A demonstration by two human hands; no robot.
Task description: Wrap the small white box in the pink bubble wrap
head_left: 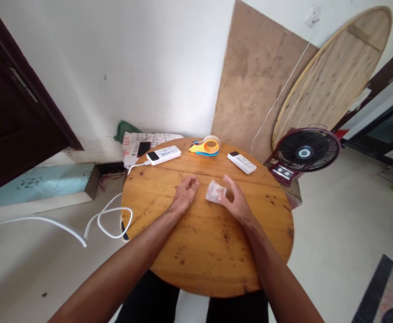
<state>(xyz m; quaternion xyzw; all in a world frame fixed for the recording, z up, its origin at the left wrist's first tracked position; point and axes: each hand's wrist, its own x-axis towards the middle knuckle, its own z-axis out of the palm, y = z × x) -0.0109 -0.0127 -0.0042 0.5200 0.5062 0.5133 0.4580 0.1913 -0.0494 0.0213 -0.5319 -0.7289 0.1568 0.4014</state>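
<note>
A small clear plastic packet (213,192) with a reddish print lies near the middle of the round wooden table (196,251). My right hand (237,199) is at the packet's right side, thumb and fingers spread apart, the thumb tip at its edge. To the packet's left, my left hand (185,192) rests on the table with its fingers loosely curled and a gap between it and the packet. I see nothing held in the left hand.
Along the table's back lie a white device (164,154) with a cable, an orange tape dispenser (205,146) and a second white device (242,162). A black fan (304,151) stands to the right. A printed sack (132,143) is behind at left.
</note>
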